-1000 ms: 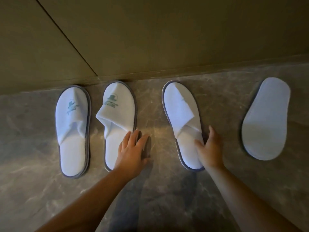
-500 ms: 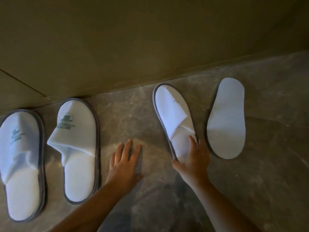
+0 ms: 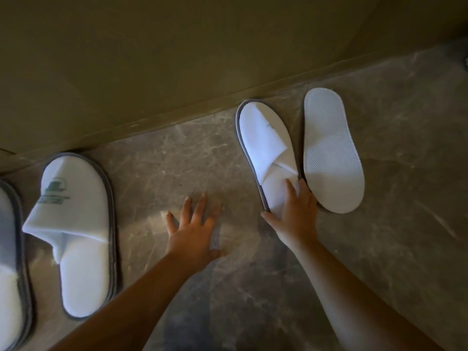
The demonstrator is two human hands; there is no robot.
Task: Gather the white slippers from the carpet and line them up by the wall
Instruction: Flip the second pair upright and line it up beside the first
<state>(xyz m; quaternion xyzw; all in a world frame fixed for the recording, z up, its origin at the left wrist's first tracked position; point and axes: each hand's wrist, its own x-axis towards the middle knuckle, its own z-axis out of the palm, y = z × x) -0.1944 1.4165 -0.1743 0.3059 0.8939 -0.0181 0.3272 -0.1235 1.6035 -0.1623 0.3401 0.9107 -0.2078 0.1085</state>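
Note:
Several white slippers with grey rims lie on a marble floor along the wall. My right hand [image 3: 295, 214] grips the heel of the third slipper [image 3: 266, 143], whose toe points at the wall. Right beside it lies an upside-down slipper [image 3: 330, 150], ribbed sole up. My left hand [image 3: 195, 231] rests flat on the bare floor, fingers spread, holding nothing. A slipper with a green logo [image 3: 76, 224] lies at the left. Another slipper [image 3: 8, 262] is cut off by the left edge.
The olive-brown wall [image 3: 202, 46] and its baseboard [image 3: 177, 117] run diagonally across the top. Grey-brown marble floor [image 3: 405, 224] stretches to the right and toward me. A wide gap of floor separates the logo slipper from the third one.
My right hand slid the third slipper to the right, close to the upside-down one. My left hand came off the logo slipper and now lies on the floor. The view shifted right.

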